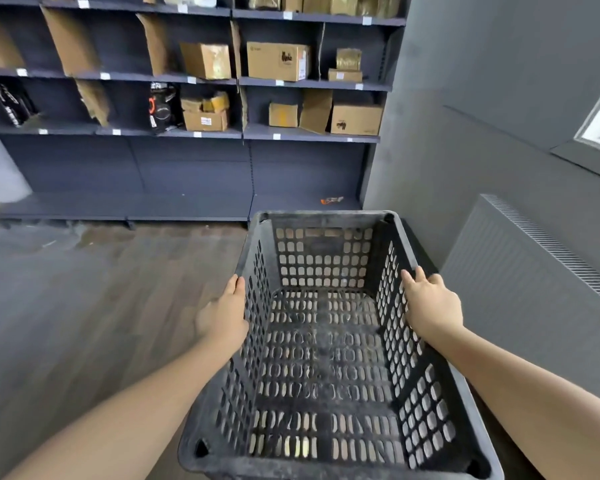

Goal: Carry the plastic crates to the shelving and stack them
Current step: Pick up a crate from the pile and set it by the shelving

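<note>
Far left and across the back, the shelving stands against the wall, its upper bays holding cardboard boxes and its low bottom ledge mostly bare, which looks like the likely spot for stacking.

Nearer, your left hand lies against the outside of the left long wall of the plastic crate, thumb over the rim and fingers out of sight below, so it appears to grip the rim, though you cannot see the fingers curl. The crate itself is held out in front of you, empty, open side up, well short of the shelving and a little right of its middle. Taking it by both long sides keeps it level and balanced as you walk.

On the right wall, your right hand rests over the rim, fingers reaching forward along the edge and wrapping it.

Far right, a radiator lines the grey wall, close beside the crate's right side; keep clear of it.
</note>
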